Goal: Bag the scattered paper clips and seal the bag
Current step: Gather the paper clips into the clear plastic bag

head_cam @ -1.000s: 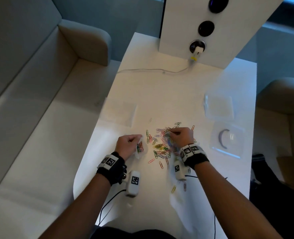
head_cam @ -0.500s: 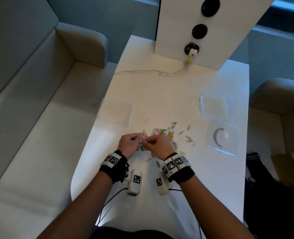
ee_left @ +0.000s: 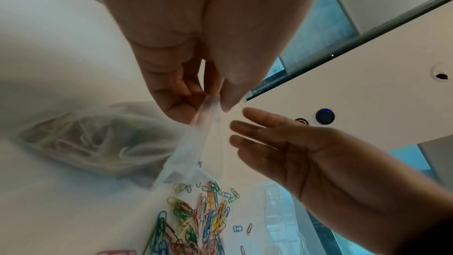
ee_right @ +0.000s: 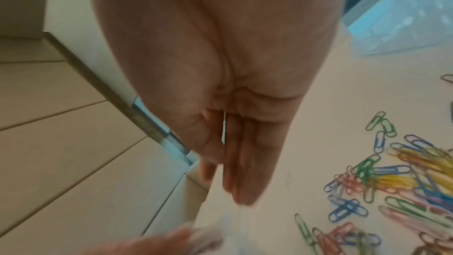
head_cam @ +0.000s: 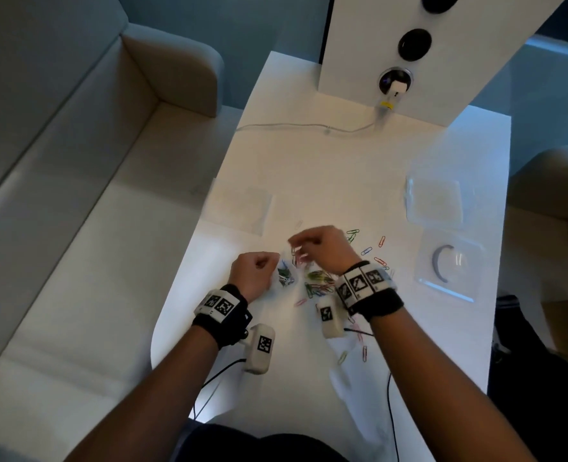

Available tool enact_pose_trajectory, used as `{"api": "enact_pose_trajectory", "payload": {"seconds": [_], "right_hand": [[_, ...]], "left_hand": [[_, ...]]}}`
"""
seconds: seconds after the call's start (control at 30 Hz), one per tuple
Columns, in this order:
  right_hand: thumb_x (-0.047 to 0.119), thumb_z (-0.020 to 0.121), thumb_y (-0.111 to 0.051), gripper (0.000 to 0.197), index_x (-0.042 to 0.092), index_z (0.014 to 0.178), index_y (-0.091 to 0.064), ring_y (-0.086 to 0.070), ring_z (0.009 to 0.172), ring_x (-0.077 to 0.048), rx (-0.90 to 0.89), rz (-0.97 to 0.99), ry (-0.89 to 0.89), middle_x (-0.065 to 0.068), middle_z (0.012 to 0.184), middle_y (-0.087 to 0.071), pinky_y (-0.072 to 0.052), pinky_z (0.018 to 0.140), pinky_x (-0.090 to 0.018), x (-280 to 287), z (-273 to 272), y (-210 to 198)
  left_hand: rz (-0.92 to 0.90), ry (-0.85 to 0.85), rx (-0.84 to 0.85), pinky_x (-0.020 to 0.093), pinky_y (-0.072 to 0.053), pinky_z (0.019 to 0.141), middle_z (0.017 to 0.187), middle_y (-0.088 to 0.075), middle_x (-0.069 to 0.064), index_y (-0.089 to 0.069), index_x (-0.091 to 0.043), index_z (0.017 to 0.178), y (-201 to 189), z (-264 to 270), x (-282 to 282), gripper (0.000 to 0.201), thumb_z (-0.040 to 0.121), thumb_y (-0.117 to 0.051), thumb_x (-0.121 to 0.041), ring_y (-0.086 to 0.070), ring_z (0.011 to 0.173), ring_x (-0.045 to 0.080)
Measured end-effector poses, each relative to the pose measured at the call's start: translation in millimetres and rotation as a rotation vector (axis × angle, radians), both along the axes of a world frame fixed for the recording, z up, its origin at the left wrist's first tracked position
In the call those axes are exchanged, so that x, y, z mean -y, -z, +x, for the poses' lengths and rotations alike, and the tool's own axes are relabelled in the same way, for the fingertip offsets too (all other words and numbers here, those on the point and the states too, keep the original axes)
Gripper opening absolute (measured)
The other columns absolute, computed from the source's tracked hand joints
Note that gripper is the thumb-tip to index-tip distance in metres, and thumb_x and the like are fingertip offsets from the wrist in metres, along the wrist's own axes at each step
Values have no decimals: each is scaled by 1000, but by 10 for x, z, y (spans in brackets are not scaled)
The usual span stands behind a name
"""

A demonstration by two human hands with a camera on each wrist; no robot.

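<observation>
Many paper clips (head_cam: 319, 281) lie loose on the table (head_cam: 309, 168); my left hand (head_cam: 254, 271) pinches the bag (ee_left: 196, 143) mouth, my right hand (head_cam: 322, 248) hovers beside it, fingers straight, empty.

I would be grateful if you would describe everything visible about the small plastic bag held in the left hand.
The bag is small, thin, clear and crumpled. The left hand pinches its top edge between thumb and fingers, so it hangs down to the white table. A cluster of coloured paper clips already sits inside, blurred through the film. It is not sealed. The right hand is beside it, fingers straight, not touching.
</observation>
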State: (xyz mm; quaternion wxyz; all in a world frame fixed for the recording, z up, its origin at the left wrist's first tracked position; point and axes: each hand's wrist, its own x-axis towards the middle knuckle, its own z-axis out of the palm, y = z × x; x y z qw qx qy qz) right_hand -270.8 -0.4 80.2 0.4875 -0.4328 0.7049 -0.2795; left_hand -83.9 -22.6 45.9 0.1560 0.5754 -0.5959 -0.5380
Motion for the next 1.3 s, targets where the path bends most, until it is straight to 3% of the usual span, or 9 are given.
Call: {"api": "enact_pose_trajectory", "payload": {"seconds": [0.1, 0.2, 0.37, 0.53, 0.63, 0.83, 1.0, 1.17, 1.3], "right_hand": [[10, 93, -53, 32, 16, 120, -67, -65, 107, -20, -321, -40, -1, -7, 124, -67, -49, 101, -32, 259, -143, 341], [30, 97, -50, 56, 17, 149, -34, -30, 143, -26, -541, 59, -260, -9, 158, -27, -28, 117, -38, 389, -100, 706], [42, 96, -44, 65, 16, 151, -21, -13, 148, -32, -757, 48, -647, -12, 162, -5, -26, 117, -51, 203, 131, 990], [50, 94, -46, 73, 21, 153, -12, -11, 149, -32, -920, -40, -890, -12, 163, -3, -17, 118, -56, -275, 195, 1032], [42, 92, -55, 74, 25, 152, -15, -11, 147, -38, -982, -18, -909, -9, 163, -6, -16, 115, -64, -517, 101, 989], [7, 87, -61, 38, 10, 125, -58, -50, 119, -29, -910, -131, -755, -11, 135, -52, -50, 99, -41, -759, -29, 967], [-1, 85, -59, 28, 13, 106, -71, -64, 99, -22, -775, -78, -507, -3, 105, -68, -53, 91, -32, -719, -224, 884], [12, 83, -73, 15, 12, 97, -78, -67, 69, -8, -312, 1, 221, -2, 87, -75, -51, 66, -8, -845, -495, 748], [10, 82, -74, 18, 10, 100, -76, -73, 90, -19, 188, -16, 557, -7, 96, -76, -57, 80, -23, -981, -615, 624]], "left_hand": [[3, -15, 7, 6, -47, 71, 97, -75, -3, -77, -17, 97, 10, 87, 12, 17, 90, -65, -26, -68, 91, 9], [-13, -8, -9, 9, -50, 67, 91, -76, 3, -77, -23, 93, 21, 188, 28, 17, 93, -60, -26, -70, 87, 16], [10, -33, -101, 41, -59, 83, 96, -76, 2, -77, -22, 96, -9, 281, 88, 21, 96, -57, -26, -71, 91, 17], [38, -72, -228, 38, -60, 80, 98, -74, 3, -76, -16, 100, -148, 314, 87, 21, 97, -56, -21, -71, 91, 19], [15, -110, -266, 26, -59, 69, 87, -71, -5, -74, -12, 101, -213, 303, 61, 22, 98, -53, -18, -69, 78, 5], [10, -143, -284, 28, -59, 71, 89, -69, 1, -70, -10, 110, -190, 263, -31, 20, 93, -62, -18, -69, 78, 7], [88, -69, -87, 42, -59, 83, 91, -73, 4, -75, -21, 102, 33, 244, -40, 23, 81, -77, -28, -70, 84, 19], [134, -90, -83, 41, -61, 78, 93, -75, 8, -76, -19, 89, 19, 116, -62, 5, 84, -74, -21, -73, 84, 22], [185, -105, -121, 28, -61, 67, 91, -74, 8, -75, -15, 89, 27, -27, -92, 8, 85, -73, -21, -70, 75, 17]]}}
